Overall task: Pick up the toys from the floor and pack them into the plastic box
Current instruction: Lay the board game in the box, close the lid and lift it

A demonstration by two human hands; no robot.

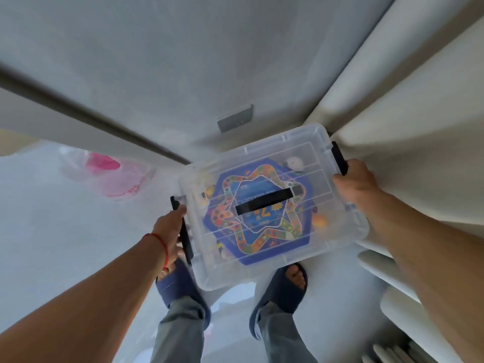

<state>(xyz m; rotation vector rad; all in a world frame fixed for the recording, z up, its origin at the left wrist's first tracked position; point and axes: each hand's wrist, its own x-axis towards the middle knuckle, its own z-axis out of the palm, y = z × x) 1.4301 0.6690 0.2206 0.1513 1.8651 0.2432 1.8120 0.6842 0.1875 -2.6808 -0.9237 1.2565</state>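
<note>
Below, nearest the camera, two feet in dark blue slippers [180, 286] stand on a pale grey floor [52, 231], with grey trouser legs above them. Just above the feet, a clear plastic box [272, 205] with its lid on is held up off the floor, tilted a little, between both hands. The left hand [170, 231] has its fingers curled round the black latch [184, 231] on the box's left side; a red string circles that wrist. The right hand [358, 184] grips the right edge of the box beside the other black latch [339, 158]. A black carry handle [264, 201] runs across the middle of the lid. Through the lid shows a blue six-sided game board [258, 213] with an orange winding track, and small toys blurred around it.

To the right, a cream sofa [419, 127] stands close, touching or nearly touching the box's far right corner and leaving little room on that side. The floor to the left lies open. Farther off on the left, a clear bag with something pink inside [104, 174] lies on the floor. Beyond the box, a pale wall meets the floor along a dark strip, and a small grey plate [235, 118] sits low on that wall.
</note>
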